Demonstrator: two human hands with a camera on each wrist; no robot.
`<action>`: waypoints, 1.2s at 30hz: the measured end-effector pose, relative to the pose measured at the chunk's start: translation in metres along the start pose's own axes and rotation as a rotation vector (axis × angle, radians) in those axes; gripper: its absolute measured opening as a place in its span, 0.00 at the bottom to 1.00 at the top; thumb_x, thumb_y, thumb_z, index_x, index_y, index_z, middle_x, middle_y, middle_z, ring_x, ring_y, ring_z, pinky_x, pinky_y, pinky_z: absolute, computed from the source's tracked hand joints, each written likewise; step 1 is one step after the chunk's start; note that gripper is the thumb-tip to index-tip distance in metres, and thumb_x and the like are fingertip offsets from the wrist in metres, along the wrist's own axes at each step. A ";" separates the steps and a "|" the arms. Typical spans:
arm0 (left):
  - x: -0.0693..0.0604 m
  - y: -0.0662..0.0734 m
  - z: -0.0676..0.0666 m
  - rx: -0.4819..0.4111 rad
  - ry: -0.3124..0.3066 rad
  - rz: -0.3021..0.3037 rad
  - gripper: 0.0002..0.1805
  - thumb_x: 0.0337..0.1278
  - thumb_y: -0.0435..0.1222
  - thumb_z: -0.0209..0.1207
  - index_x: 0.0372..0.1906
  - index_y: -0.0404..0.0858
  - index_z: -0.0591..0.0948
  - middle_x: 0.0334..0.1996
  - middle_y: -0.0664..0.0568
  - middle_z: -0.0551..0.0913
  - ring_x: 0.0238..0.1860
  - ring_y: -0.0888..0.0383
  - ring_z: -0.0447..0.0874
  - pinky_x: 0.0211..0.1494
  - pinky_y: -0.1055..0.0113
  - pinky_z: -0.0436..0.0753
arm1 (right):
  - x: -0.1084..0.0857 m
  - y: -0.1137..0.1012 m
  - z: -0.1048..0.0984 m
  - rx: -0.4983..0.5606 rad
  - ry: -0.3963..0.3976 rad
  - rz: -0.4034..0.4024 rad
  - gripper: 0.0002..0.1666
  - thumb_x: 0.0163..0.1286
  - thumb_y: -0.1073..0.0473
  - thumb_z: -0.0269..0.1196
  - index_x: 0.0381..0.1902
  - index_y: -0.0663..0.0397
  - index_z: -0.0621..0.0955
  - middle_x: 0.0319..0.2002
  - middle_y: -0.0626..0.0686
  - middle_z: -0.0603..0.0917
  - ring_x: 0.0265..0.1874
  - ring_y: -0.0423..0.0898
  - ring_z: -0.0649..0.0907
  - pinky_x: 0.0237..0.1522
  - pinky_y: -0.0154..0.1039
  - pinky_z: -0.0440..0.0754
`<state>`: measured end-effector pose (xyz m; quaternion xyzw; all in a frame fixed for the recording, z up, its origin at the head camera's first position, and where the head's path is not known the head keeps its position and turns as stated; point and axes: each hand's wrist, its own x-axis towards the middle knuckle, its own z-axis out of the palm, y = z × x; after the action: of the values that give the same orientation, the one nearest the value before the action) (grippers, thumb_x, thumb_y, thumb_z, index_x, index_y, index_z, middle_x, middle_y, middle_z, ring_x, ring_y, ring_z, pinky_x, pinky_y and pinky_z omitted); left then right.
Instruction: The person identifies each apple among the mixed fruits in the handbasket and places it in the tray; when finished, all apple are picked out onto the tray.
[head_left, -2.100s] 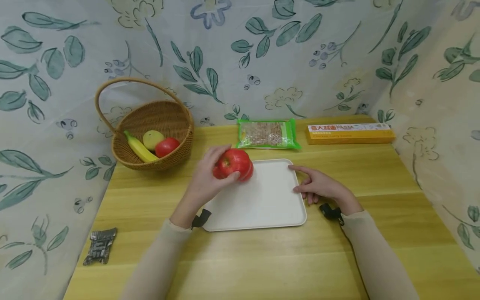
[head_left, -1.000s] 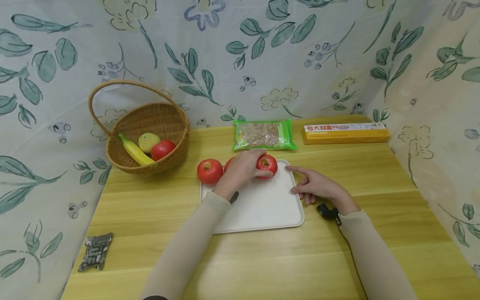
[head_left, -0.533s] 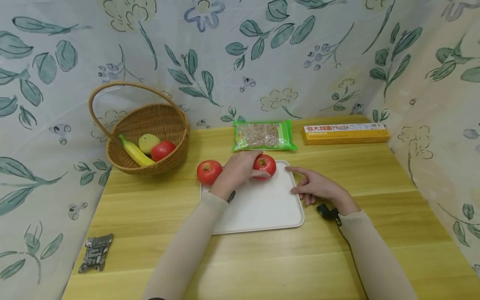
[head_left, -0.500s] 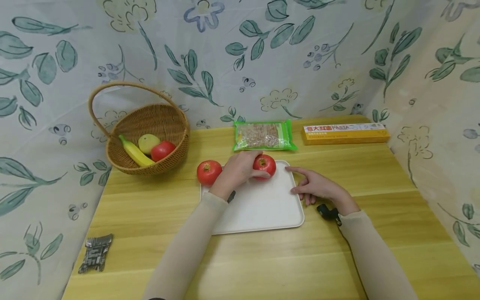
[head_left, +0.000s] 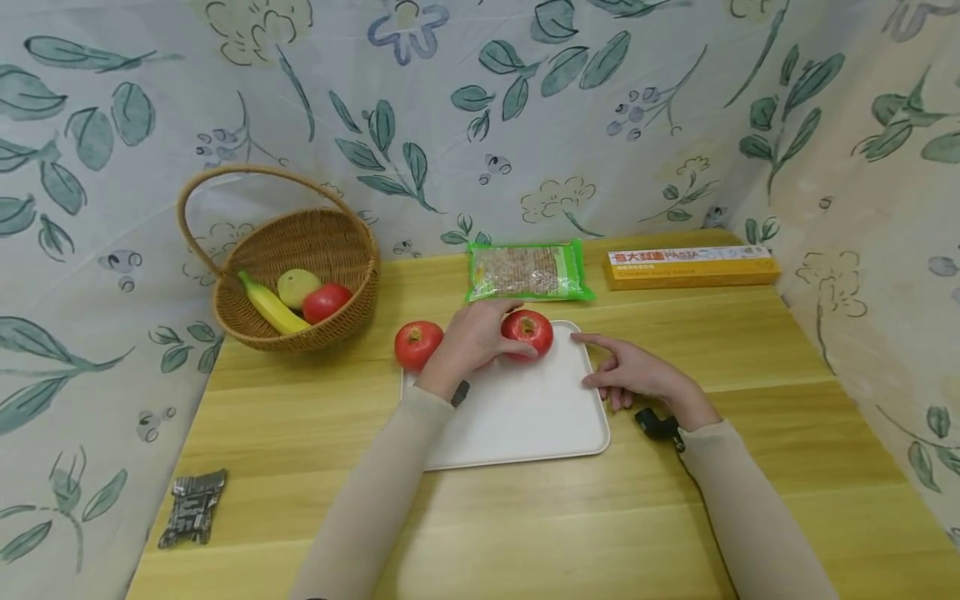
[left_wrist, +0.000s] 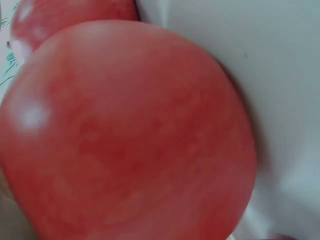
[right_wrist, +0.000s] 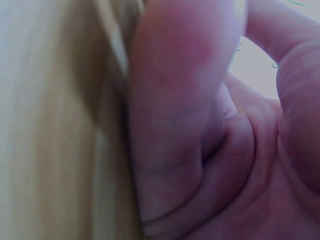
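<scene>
On the white tray, my left hand has its thumb and fingers around a pomegranate near the far right corner. Another pomegranate sits at the tray's far left corner. Red skin shows just under the left palm, from a fruit mostly hidden by the hand. In the left wrist view a large pomegranate fills the foreground against the white tray, with a second red fruit behind it. My right hand rests at the tray's right rim, index finger extended, thumb touching the edge, other fingers bent below.
A wicker basket at the back left holds a banana, a yellow-green fruit and a red fruit. A green-edged food packet and a pasta box lie at the back. A small dark packet lies front left.
My left hand has moved right across the tray with a pomegranate, uncovering the left one. In the last half second it has shifted only slightly. The right hand has stayed at the rim.
</scene>
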<state>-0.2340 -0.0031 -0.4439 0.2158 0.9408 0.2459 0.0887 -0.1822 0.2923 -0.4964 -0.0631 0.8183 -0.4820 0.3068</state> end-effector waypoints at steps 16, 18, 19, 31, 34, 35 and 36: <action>-0.051 -0.009 -0.049 -0.315 0.244 0.179 0.48 0.51 0.47 0.81 0.78 0.47 0.72 0.77 0.53 0.75 0.79 0.50 0.72 0.80 0.48 0.74 | -0.003 0.001 0.000 -0.005 0.001 -0.015 0.54 0.73 0.52 0.71 0.87 0.42 0.55 0.24 0.53 0.85 0.16 0.47 0.85 0.18 0.38 0.82; -0.063 -0.016 -0.065 -0.344 0.343 0.184 0.42 0.55 0.44 0.79 0.75 0.43 0.76 0.72 0.50 0.80 0.74 0.50 0.78 0.77 0.50 0.77 | -0.003 0.001 0.000 -0.001 -0.003 -0.017 0.54 0.73 0.52 0.71 0.87 0.42 0.54 0.24 0.53 0.85 0.16 0.47 0.84 0.18 0.38 0.82; -0.069 -0.021 -0.074 -0.353 0.396 0.183 0.39 0.57 0.43 0.78 0.73 0.42 0.77 0.70 0.49 0.82 0.71 0.50 0.80 0.76 0.51 0.79 | -0.003 0.001 0.000 0.000 -0.004 -0.019 0.54 0.73 0.52 0.71 0.87 0.42 0.54 0.24 0.53 0.85 0.16 0.47 0.84 0.18 0.38 0.82; -0.096 -0.124 -0.186 -0.154 0.358 -0.098 0.24 0.79 0.41 0.59 0.73 0.41 0.77 0.71 0.44 0.80 0.73 0.41 0.77 0.77 0.42 0.75 | -0.002 -0.001 -0.002 -0.024 -0.004 -0.025 0.54 0.74 0.52 0.70 0.87 0.44 0.53 0.24 0.53 0.85 0.16 0.47 0.84 0.18 0.38 0.82; -0.087 -0.142 -0.200 -0.039 0.156 -0.136 0.27 0.79 0.38 0.57 0.76 0.41 0.73 0.75 0.42 0.76 0.77 0.38 0.71 0.78 0.38 0.71 | -0.002 -0.001 -0.001 -0.029 -0.006 -0.024 0.53 0.74 0.52 0.70 0.87 0.44 0.54 0.24 0.53 0.85 0.16 0.47 0.84 0.18 0.38 0.82; -0.084 -0.147 -0.203 -0.001 0.091 -0.144 0.27 0.78 0.37 0.57 0.77 0.41 0.72 0.76 0.42 0.74 0.77 0.38 0.69 0.79 0.38 0.71 | -0.002 -0.001 -0.001 -0.030 -0.006 -0.023 0.53 0.74 0.52 0.70 0.87 0.44 0.54 0.24 0.53 0.85 0.16 0.47 0.84 0.19 0.38 0.82; -0.080 -0.151 -0.205 0.035 0.033 -0.150 0.28 0.77 0.36 0.58 0.78 0.41 0.71 0.76 0.41 0.73 0.78 0.37 0.68 0.79 0.37 0.70 | -0.002 -0.001 -0.001 -0.032 -0.006 -0.021 0.53 0.74 0.52 0.70 0.87 0.44 0.54 0.24 0.53 0.85 0.16 0.47 0.84 0.19 0.38 0.83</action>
<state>-0.2729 -0.2448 -0.3370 0.1422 0.9598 0.2256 0.0877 -0.1817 0.2930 -0.4945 -0.0778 0.8243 -0.4718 0.3031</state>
